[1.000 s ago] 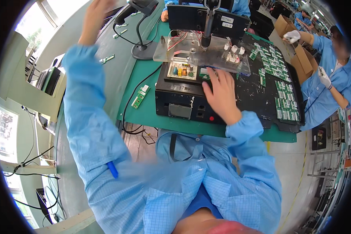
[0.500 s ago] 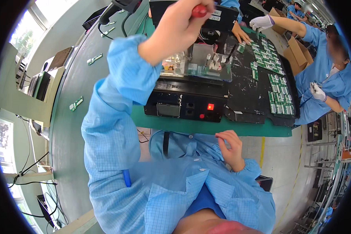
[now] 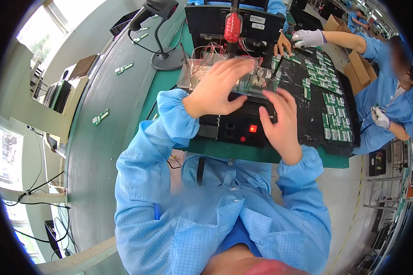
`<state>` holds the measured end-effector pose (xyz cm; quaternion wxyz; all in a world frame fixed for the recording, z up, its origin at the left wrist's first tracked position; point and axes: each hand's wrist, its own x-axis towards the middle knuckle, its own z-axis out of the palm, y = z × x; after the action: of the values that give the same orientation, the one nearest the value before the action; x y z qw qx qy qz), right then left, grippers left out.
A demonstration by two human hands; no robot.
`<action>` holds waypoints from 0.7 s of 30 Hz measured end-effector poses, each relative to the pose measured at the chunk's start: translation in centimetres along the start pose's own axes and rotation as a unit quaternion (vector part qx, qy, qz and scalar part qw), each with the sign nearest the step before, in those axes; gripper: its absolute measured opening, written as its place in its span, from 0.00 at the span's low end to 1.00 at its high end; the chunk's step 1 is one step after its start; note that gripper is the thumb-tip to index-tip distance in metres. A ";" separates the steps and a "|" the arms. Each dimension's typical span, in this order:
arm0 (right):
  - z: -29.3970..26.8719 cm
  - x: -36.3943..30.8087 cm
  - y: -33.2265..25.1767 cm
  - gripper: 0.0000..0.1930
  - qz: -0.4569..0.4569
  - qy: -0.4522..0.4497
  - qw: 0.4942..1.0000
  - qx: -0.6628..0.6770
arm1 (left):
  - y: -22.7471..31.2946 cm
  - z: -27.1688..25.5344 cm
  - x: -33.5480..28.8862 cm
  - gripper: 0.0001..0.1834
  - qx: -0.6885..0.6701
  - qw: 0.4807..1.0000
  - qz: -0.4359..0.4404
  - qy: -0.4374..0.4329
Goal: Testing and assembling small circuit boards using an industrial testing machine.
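A black test fixture (image 3: 231, 133) with a lit red switch stands on the green bench in front of me. Over its clear plastic plate (image 3: 184, 79) my left hand (image 3: 218, 89) is held, fingers stretched and thumb apart, with nothing in it. My right hand (image 3: 282, 126) hovers at the fixture's front right, its fingers spread and loosely bent, also holding nothing. Upright behind my left hand is the fixture's red lever handle (image 3: 232, 28), which neither hand touches. Thin red and white wires (image 3: 215, 50) run behind the plate; my left hand hides part of it.
A barcode scanner on a stand (image 3: 165, 57) is at the back left. Loose circuit boards (image 3: 101, 117) lie on the left bench; rows of boards (image 3: 337, 117) fill a black mat at right. A gloved co-worker (image 3: 383, 91) works there, and another person's hand (image 3: 283, 44) reaches in.
My left hand has let go of the red handle and come down over the plate. The handle now stands upright. My right hand has risen from my lap to the fixture's front.
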<state>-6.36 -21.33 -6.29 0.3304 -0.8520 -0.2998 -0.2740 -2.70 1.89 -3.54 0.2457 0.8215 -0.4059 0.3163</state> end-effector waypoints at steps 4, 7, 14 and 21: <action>0.4 3.3 -0.1 0.29 -0.036 0.038 0.998 -0.032 | -0.7 1.6 -0.1 0.45 -0.026 0.998 -0.042 -0.033; 1.5 4.5 -0.3 0.37 -0.062 0.145 0.988 0.006 | -1.2 2.2 -0.5 0.45 -0.083 0.995 -0.064 -0.009; 2.3 4.5 -0.1 0.45 -0.054 -0.001 0.985 -0.161 | -1.3 2.1 -0.5 0.45 -0.097 0.991 -0.087 -0.030; 2.0 4.5 0.2 0.44 -0.026 -0.061 0.983 -0.168 | -1.6 2.4 -0.4 0.44 -0.090 0.994 -0.055 -0.006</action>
<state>-2.67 -18.50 -4.61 0.1560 -0.9024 -0.2915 -0.2765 -0.84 1.43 -5.71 0.3334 0.8191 -0.3879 0.2599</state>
